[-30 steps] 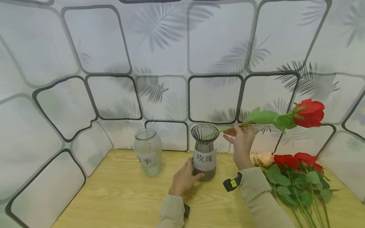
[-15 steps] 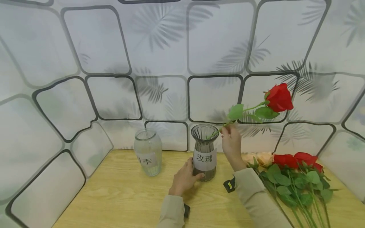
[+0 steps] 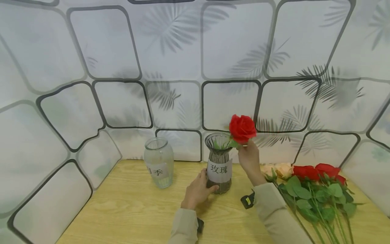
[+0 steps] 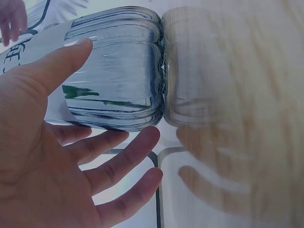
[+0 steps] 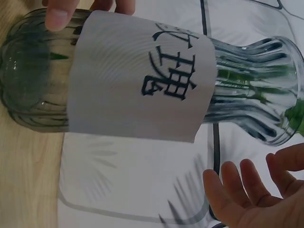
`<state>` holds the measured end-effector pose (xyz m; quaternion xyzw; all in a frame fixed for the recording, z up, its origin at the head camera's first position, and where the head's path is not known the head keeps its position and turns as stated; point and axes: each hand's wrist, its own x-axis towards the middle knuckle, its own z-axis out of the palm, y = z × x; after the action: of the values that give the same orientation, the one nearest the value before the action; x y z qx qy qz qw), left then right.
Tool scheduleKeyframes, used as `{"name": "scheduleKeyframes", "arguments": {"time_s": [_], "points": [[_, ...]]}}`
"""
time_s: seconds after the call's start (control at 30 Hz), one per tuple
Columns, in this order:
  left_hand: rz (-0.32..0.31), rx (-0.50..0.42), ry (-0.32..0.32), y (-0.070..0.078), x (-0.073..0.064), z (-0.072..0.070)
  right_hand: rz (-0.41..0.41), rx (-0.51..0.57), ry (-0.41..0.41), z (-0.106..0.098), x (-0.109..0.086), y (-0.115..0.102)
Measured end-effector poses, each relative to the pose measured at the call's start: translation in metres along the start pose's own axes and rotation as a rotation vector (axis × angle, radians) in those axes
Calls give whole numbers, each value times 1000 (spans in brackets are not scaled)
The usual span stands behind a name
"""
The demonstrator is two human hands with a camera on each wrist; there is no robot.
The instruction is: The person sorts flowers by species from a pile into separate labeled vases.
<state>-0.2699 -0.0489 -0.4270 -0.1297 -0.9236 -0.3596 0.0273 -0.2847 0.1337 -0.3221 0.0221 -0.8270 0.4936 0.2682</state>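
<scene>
A grey ribbed glass vase [image 3: 218,187] with a Chinese-character label [image 3: 219,172] stands upright on the table. My left hand [image 3: 198,191] holds its lower part, thumb in front and fingers along the other side, as the left wrist view shows. A red rose [image 3: 242,128] leans at the vase's right rim, its green stem and leaves inside the neck. Just below the bloom, my right hand [image 3: 249,157] pinches the rose; in the right wrist view its fingertips [image 5: 247,166] are beside the flared mouth. The pinch point itself is partly hidden there.
To the left stands a clear glass vase [image 3: 158,157] with its own label. On the right lie several loose flowers: red roses [image 3: 305,173] and peach blooms [image 3: 284,170], their stems pointing toward the front. A patterned cloth wall [image 3: 231,105] rises behind the wooden table [image 3: 122,203].
The rose has swung left from a slanted hold and gone down, its stem deeper in the vase. My right hand has moved left to the rim; the left hand has stayed put.
</scene>
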Motion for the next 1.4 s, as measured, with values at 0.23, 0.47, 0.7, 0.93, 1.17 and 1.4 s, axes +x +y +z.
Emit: {"name": "scheduleKeyframes", "arguments": {"time_s": [0.23,0.47,0.7,0.93,1.17,1.4], "points": [[-1,4,-1,0,-1,0,71,67,-102,-15,-12,11],[-6,8,3,0,0,0,94,17,-142,-33,-18,18],[-4,14,7,1,0,0,103,-36,-198,-50,-22,28],[-3,16,7,1,0,-1,85,-69,-247,-67,-29,34],[-16,8,3,0,-1,-2,108,-75,-239,-84,-36,46],[-17,19,-5,-1,0,-1,128,-139,-257,-104,-42,61]]}}
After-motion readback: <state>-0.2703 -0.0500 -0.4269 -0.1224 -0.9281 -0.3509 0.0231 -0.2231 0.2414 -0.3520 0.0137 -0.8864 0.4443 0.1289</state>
